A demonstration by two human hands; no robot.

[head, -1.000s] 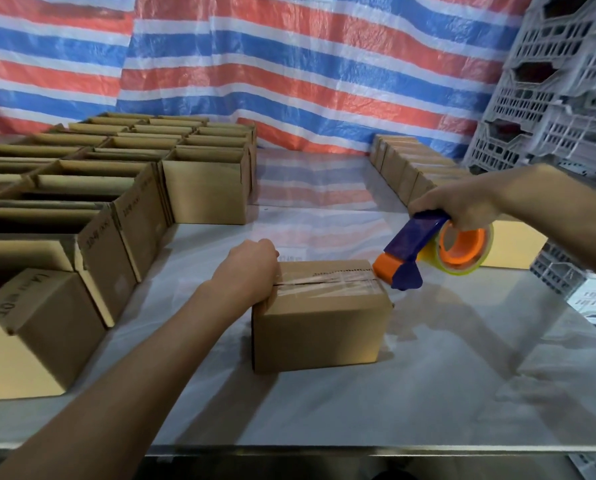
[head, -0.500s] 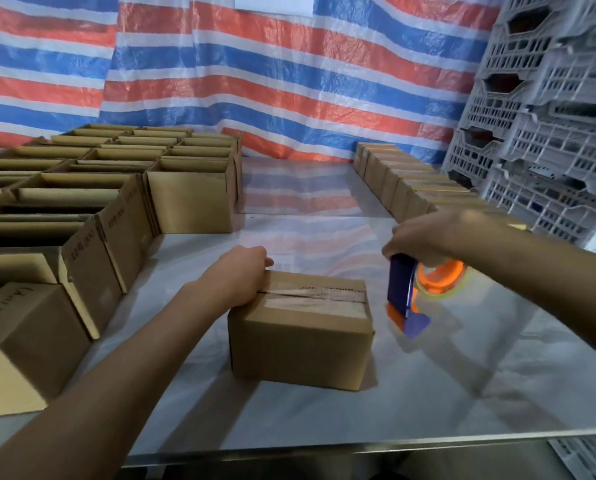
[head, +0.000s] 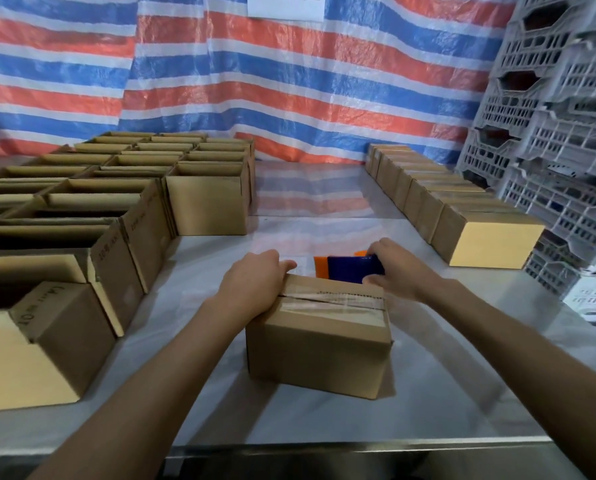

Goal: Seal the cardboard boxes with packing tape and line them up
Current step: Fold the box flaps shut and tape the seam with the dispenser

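Observation:
A small closed cardboard box (head: 319, 351) sits in the middle of the table, with clear tape along its top seam. My left hand (head: 255, 282) presses on its far left top edge. My right hand (head: 398, 268) grips a blue and orange tape dispenser (head: 350, 268), held just behind the box's far edge; the tape roll is hidden. A row of sealed boxes (head: 462, 216) runs along the right side. Several open boxes (head: 116, 202) fill the left side.
The shiny table (head: 445, 393) has its front edge close to me. Grey plastic crates (head: 559, 133) are stacked at the right. A striped red, white and blue tarp (head: 255, 81) hangs behind the table.
My right hand has carried the tape dispenser from the box's right side to behind its far edge. The left hand has stayed on the box. The view has moved closer.

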